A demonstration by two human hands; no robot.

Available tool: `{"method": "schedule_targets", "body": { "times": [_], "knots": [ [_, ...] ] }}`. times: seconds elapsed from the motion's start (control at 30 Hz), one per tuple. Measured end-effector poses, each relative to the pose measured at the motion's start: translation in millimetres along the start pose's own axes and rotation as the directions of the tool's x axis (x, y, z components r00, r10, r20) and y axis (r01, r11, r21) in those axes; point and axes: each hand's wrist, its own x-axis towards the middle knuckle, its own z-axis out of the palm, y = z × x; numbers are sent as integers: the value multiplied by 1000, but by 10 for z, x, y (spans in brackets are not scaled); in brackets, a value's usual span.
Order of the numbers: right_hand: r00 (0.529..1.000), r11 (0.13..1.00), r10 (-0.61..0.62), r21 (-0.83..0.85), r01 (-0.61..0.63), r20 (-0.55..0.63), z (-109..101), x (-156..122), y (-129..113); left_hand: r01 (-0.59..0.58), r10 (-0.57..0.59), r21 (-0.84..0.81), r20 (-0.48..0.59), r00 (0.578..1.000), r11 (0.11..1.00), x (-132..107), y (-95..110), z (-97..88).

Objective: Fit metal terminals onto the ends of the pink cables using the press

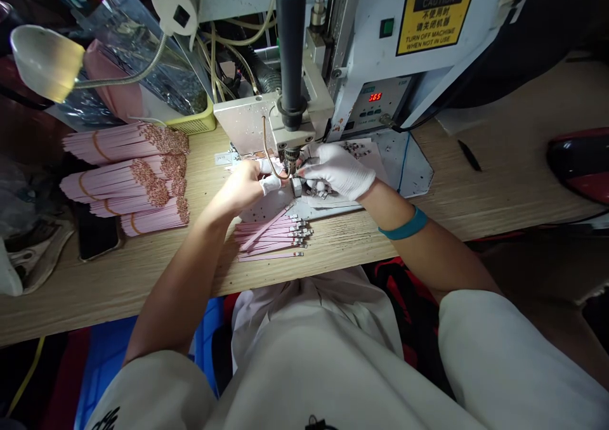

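My left hand, bare apart from white covers on some fingertips, is at the left of the machine's working head. Its fingers are pinched together; what they grip is too small to make out. On the right side of the head, my right hand wears a white glove and also pinches close to the tool. Whatever lies between its fingertips is hidden. Small metal pieces lie under the right palm. Just in front of the machine, pink strips with metal clips on their right ends lie in a loose pile.
Bundles of pink strips, tied with bands, are stacked at the left beside a dark phone. A lamp shines from the upper left. The machine's control panel shows red digits. A black pen-like object lies on the right.
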Motion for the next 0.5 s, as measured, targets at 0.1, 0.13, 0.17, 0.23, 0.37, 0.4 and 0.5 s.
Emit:
{"method": "schedule_targets", "body": {
  "times": [0.1, 0.13, 0.17, 0.23, 0.37, 0.4, 0.5],
  "knots": [
    [1000, 1000, -6, 7, 6, -1, -3, 0, -1, 13, -12, 22, -12, 1000, 1000, -5, 41, -3],
    [1000, 1000, -14, 12, 14, 0, -5, 2, 0, 17, -17, 26, -15, 1000, 1000, -7, 55, -5],
    [1000, 1000, -23, 16, 23, 1, -7, 4, 1, 21, -21, 27, -16, 1000, 999, -8, 66, -7],
    [1000, 999, -27, 19, 27, 2, -8, 6, 0, 33, -33, 18, -11, 999, 999, -8, 78, -11],
    [1000, 1000, 7, 13, -7, -17, 8, -7, -17, 69, -69, 19, -24, 997, 997, 1, 73, -10],
    [1000, 1000, 8, 15, -8, -21, 14, -12, -21, 76, -75, 29, -31, 997, 997, 3, 70, -9],
    [1000, 1000, 1, 22, -1, -22, 27, -21, -21, 78, -76, 39, -44, 996, 996, 9, 63, -7]
  ]
}}
